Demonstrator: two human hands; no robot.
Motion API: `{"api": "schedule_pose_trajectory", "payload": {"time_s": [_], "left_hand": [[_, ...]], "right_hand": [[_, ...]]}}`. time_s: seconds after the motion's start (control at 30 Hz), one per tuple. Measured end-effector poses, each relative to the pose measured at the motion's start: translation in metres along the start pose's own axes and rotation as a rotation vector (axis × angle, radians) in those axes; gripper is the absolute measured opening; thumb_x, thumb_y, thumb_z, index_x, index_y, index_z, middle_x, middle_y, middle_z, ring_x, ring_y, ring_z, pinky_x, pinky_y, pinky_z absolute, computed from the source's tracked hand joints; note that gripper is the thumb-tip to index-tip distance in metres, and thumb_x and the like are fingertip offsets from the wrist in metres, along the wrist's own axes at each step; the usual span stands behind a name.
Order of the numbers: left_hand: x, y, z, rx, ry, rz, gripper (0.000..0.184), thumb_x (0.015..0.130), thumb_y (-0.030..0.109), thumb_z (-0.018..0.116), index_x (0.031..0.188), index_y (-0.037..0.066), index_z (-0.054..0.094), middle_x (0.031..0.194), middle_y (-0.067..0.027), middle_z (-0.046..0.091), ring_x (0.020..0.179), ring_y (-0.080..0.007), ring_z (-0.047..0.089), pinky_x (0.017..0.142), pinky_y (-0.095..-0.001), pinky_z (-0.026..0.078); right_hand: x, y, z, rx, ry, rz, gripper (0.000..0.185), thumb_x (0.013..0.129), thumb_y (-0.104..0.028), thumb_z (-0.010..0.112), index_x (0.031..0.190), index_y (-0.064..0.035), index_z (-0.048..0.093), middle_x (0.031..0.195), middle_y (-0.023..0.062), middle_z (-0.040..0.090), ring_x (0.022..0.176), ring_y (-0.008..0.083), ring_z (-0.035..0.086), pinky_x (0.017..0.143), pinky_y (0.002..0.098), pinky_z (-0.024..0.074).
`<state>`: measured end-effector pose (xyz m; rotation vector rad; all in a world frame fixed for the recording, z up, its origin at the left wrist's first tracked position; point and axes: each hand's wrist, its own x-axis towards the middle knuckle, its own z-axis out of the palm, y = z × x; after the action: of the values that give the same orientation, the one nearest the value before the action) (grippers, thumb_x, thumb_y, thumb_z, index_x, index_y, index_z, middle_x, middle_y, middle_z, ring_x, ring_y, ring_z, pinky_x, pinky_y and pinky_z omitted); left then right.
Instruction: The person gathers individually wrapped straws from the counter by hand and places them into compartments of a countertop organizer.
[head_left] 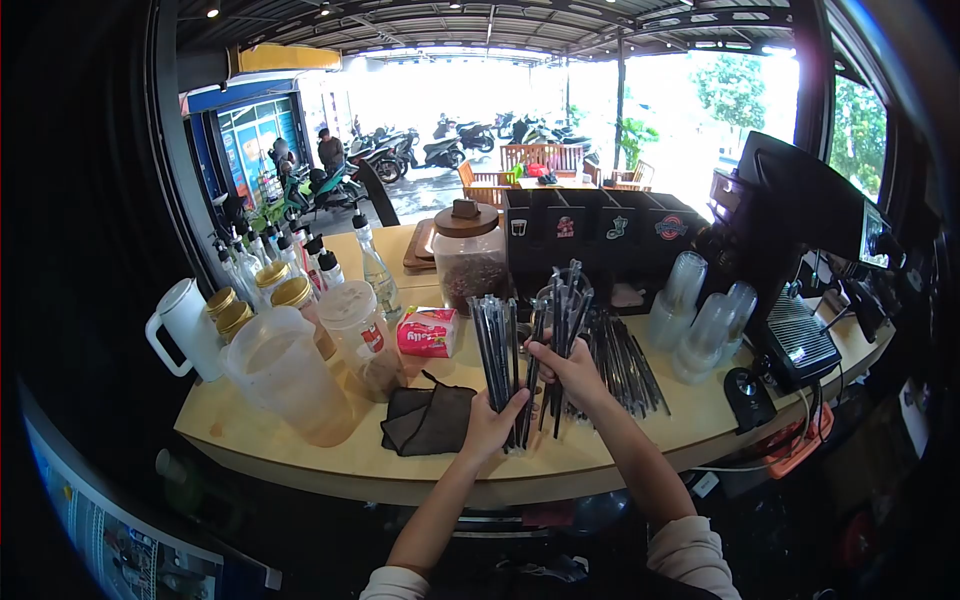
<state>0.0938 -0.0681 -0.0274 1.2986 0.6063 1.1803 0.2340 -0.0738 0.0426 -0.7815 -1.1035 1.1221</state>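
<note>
Head view: the left hand grips bundle 1, dark straws standing nearly upright, with its fingers closed around the lower part and its thumb lying against them. The right hand is just beside it, to the right and a little farther; its thumb and fingers are clamped on bundle 2, also dark straws, which leans slightly right at the top. Both bundles are over the near middle of the counter. Whether their lower ends touch it, I cannot tell.

More straws, the loose straws, lie spread on the counter to the right of bundle 2. A black cloth lies left of the left hand, with a pink pack beyond it. Farther left are a lidded tub, a large cloudy pitcher and a white jug.

At the far middle, a jar with a wooden lid stands beside a black box with 4 logos on its front. Stacks of clear cups stand to the right, near a coffee machine.
</note>
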Motion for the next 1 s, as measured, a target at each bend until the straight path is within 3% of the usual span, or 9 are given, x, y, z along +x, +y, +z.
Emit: {"api": "schedule_pose_trajectory", "payload": {"time_s": [0.13, 0.23, 0.3, 0.43, 0.47, 0.6, 0.73, 0.8, 1.0], "left_hand": [[0.002, -0.005, -0.001, 0.046, -0.006, 0.024, 0.026, 0.084, 0.016, 0.057, 0.1, -0.004, 0.052, 0.086, -0.0126, 0.061, 0.072, -0.0163, 0.061, 0.062, -0.0284, 0.052], [0.003, 0.0, -0.001, 0.111, 0.001, 0.114, 0.027, 0.086, 0.018, 0.055, 0.1, -0.005, 0.053, 0.086, -0.0134, 0.061, 0.071, -0.0165, 0.062, 0.064, -0.0282, 0.052], [0.001, 0.006, 0.003, -0.13, 0.031, 0.026, 0.028, 0.087, 0.019, 0.053, 0.1, -0.006, 0.053, 0.084, -0.0128, 0.062, 0.07, -0.016, 0.062, 0.065, -0.0271, 0.052], [-0.002, 0.012, -0.001, -0.078, 0.022, 0.01, 0.03, 0.087, 0.02, 0.052, 0.1, -0.007, 0.053, 0.083, -0.0122, 0.062, 0.066, -0.0136, 0.06, 0.061, -0.0249, 0.05], [-0.002, 0.013, -0.002, -0.025, -0.014, -0.001, 0.03, 0.088, 0.021, 0.052, 0.099, -0.007, 0.053, 0.083, -0.0122, 0.062, 0.062, -0.0124, 0.059, 0.057, -0.0239, 0.048], [-0.004, 0.015, 0.001, 0.049, -0.163, -0.021, 0.034, 0.089, 0.026, 0.049, 0.101, -0.006, 0.053, 0.082, -0.0121, 0.062, 0.053, -0.0091, 0.053, 0.047, -0.0221, 0.043], [-0.006, 0.014, 0.002, -0.013, -0.189, -0.012, 0.034, 0.089, 0.026, 0.048, 0.105, -0.004, 0.05, 0.081, -0.0121, 0.062, 0.052, -0.0079, 0.052, 0.047, -0.021, 0.042], [-0.005, 0.011, 0.003, -0.248, -0.11, -0.007, 0.033, 0.091, 0.027, 0.044, 0.105, -0.002, 0.045, 0.08, -0.0131, 0.061, 0.048, -0.0084, 0.05, 0.042, -0.0207, 0.04], [-0.003, 0.008, 0.005, -0.086, -0.04, 0.043, 0.031, 0.092, 0.029, 0.041, 0.097, -0.001, 0.043, 0.079, -0.0136, 0.061, 0.045, -0.0086, 0.049, 0.038, -0.0206, 0.038]], "right_hand": [[-0.001, 0.009, -0.002, -0.149, 0.037, -0.022, 0.022, 0.084, -0.024, 0.059, 0.074, -0.0062, 0.052, 0.055, -0.0039, 0.045, 0.045, 0.0041, 0.041, 0.042, 0.0179, 0.03], [0.0, 0.01, 0.003, -0.213, 0.136, -0.202, 0.028, 0.087, -0.029, 0.053, 0.07, -0.0063, 0.049, 0.056, -0.0023, 0.047, 0.046, 0.0052, 0.044, 0.042, 0.0174, 0.0332], [0.004, 0.009, 0.003, -0.018, 0.211, -0.305, 0.032, 0.089, -0.031, 0.047, 0.071, -0.0051, 0.046, 0.063, 0.0005, 0.05, 0.045, 0.0078, 0.044, 0.044, 0.0204, 0.0362], [-0.004, -0.013, 0.002, 0.052, 0.138, -0.096, 0.016, 0.088, -0.019, 0.051, 0.081, -0.0055, 0.045, 0.056, -0.0018, 0.043, 0.04, 0.004, 0.039, 0.036, 0.0186, 0.0281], [-0.004, -0.014, 0.002, 0.044, 0.069, -0.066, 0.014, 0.083, -0.013, 0.057, 0.086, -0.0037, 0.047, 0.054, -0.0037, 0.041, 0.039, 0.0013, 0.035, 0.034, 0.0176, 0.0221], [-0.007, -0.02, 0.014, -0.234, -0.022, 0.075, 0.021, 0.075, -0.007, 0.066, 0.092, -0.0014, 0.053, 0.054, -0.0049, 0.043, 0.039, 0.0004, 0.033, 0.034, 0.018, 0.0216], [-0.006, -0.013, 0.011, -0.207, -0.004, 0.089, 0.015, 0.076, -0.008, 0.065, 0.084, -0.0019, 0.055, 0.051, -0.0051, 0.043, 0.039, 0.0009, 0.034, 0.034, 0.0181, 0.0221], [-0.007, -0.012, 0.009, -0.081, -0.014, 0.097, 0.014, 0.076, -0.009, 0.066, 0.081, -0.0027, 0.055, 0.048, -0.0054, 0.042, 0.039, 0.0015, 0.035, 0.034, 0.0183, 0.023], [-0.006, -0.007, 0.007, -0.051, -0.011, 0.048, 0.014, 0.076, -0.01, 0.065, 0.078, -0.0027, 0.054, 0.049, -0.0046, 0.043, 0.039, 0.0026, 0.037, 0.035, 0.019, 0.0275]]}}
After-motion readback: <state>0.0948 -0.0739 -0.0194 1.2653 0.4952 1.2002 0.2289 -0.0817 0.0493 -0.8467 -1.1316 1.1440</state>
